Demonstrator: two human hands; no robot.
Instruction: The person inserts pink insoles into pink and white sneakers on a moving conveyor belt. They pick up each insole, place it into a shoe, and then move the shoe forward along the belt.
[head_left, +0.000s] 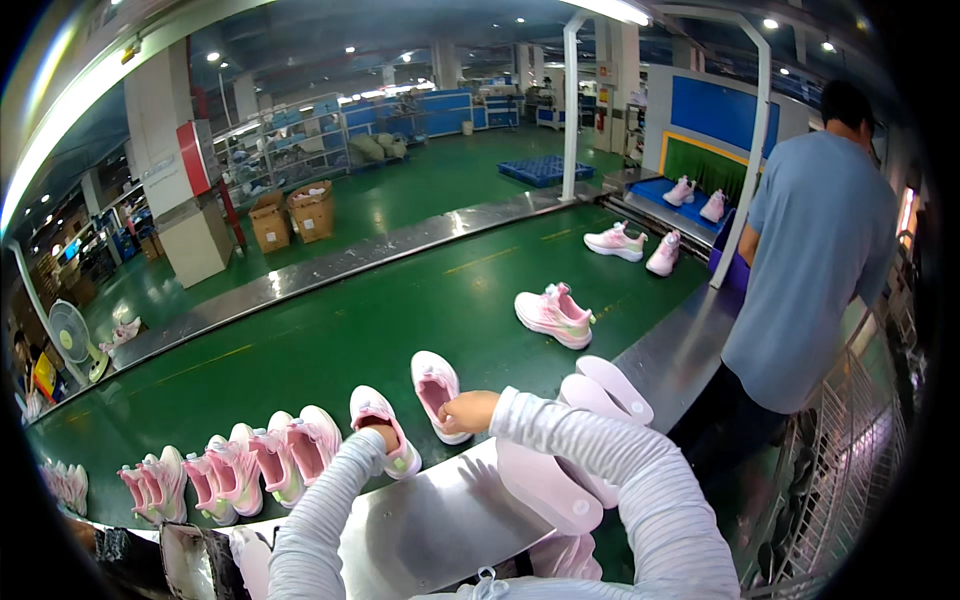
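Note:
Two pink and white sneakers stand upright side by side on the green conveyor belt in front of me. My left hand (pixel 382 434) holds the left sneaker (pixel 401 455) at its collar, with the fingers mostly hidden inside the opening. At the heel of the right sneaker (pixel 432 372), my right hand (pixel 470 411) is closed on the collar. Beneath my right forearm, pale pink soles (pixel 545 487) show on shoes lying on the metal ledge (pixel 420 525). Farther right along the belt rests a single matching sneaker (pixel 556 315).
A row of sneakers (pixel 235 465) lines the near belt edge to my left. Another pair (pixel 615 241) sits toward the machine opening (pixel 690 165) at far right. A co-worker (pixel 820 250) stands right, beside a wire rack (pixel 850 470). Cardboard boxes (pixel 311 210) stand beyond the belt.

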